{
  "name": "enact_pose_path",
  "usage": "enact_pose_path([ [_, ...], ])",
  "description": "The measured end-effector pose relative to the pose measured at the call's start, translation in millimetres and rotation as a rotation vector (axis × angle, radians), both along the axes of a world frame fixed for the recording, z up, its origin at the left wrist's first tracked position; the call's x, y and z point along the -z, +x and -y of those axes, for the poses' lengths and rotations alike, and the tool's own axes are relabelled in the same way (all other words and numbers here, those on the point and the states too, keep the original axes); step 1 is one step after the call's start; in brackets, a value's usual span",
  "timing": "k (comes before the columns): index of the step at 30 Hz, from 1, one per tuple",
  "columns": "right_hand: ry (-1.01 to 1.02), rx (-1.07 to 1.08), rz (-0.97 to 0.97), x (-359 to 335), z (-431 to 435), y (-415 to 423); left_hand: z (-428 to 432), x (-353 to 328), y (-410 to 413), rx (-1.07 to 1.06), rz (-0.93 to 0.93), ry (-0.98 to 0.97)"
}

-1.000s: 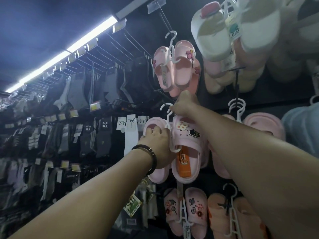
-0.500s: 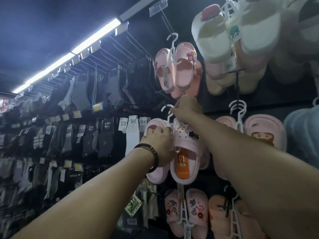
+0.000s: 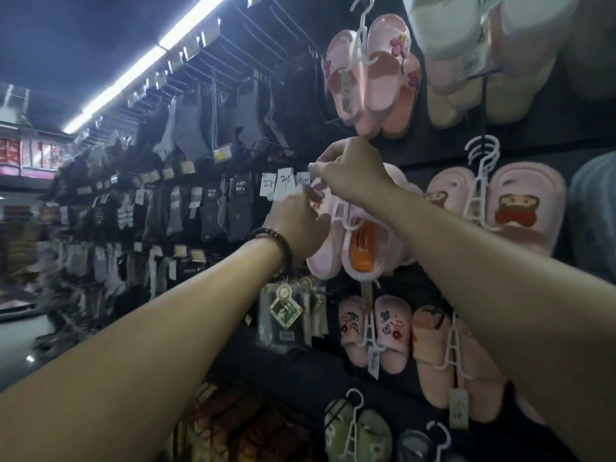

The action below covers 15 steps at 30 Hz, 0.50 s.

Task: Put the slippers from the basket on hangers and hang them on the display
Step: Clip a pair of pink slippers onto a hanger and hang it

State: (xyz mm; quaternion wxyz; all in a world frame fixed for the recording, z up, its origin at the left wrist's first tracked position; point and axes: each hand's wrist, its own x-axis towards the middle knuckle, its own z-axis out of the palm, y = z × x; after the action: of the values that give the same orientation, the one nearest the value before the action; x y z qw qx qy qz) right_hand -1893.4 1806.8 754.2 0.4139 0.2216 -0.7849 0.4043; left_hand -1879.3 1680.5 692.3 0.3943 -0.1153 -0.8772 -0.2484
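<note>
- Two bare arms stretch up and forward to the display (image 3: 436, 150), the right crossing above the left.
- Right hand (image 3: 353, 175): back toward the camera, fingers bent together in a pinch at the top of the white hanger (image 3: 340, 213); the hook is hidden behind them.
- Left hand (image 3: 300, 225): lower, against the left shoe of the pink slippers (image 3: 321, 261), a bracelet (image 3: 278, 243) on its wrist; it is too blurred to tell whether it grips.
- The slippers hang on that hanger against the display, among other pairs, beside racks of socks (image 3: 206, 211).
</note>
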Motion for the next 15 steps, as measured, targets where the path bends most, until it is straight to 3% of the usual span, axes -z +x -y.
enact_pose_path([
  [7,-0.158,-0.244,0.13,85.9,33.5,63.8,32.5,54.9,90.8,0.051,0.013,0.27],
  [15,-0.173,-0.462,0.283,221.8,56.9,125.0,62.5,196.2,170.3,0.171,0.125,0.459],
])
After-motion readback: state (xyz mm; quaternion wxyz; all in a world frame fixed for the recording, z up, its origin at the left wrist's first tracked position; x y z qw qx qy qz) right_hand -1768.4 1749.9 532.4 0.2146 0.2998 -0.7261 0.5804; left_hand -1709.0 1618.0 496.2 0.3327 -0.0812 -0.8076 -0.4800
